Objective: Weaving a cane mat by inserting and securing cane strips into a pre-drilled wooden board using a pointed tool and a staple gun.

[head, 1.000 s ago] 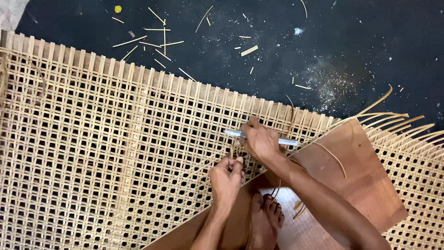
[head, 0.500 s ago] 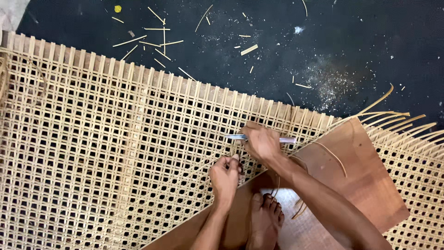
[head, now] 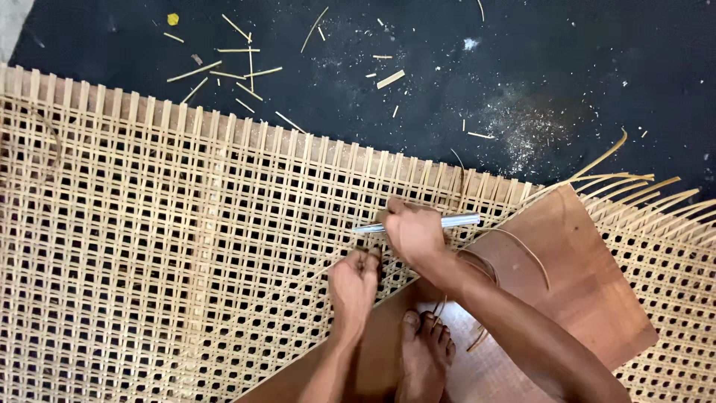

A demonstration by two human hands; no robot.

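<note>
Right hand (head: 412, 230) grips slim metal tool (head: 418, 223) | left hand (head: 353, 283) pinches woven cane mesh (head: 186, 246)

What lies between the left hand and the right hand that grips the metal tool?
In the head view, only a short stretch of the woven cane mesh lies between the left hand and the right hand gripping the metal tool.

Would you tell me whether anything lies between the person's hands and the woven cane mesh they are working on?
Nothing visible does. The left hand pinches the cane mesh directly, and the right hand holds a thin metal tool flat across its weave beside the wooden board.
</note>
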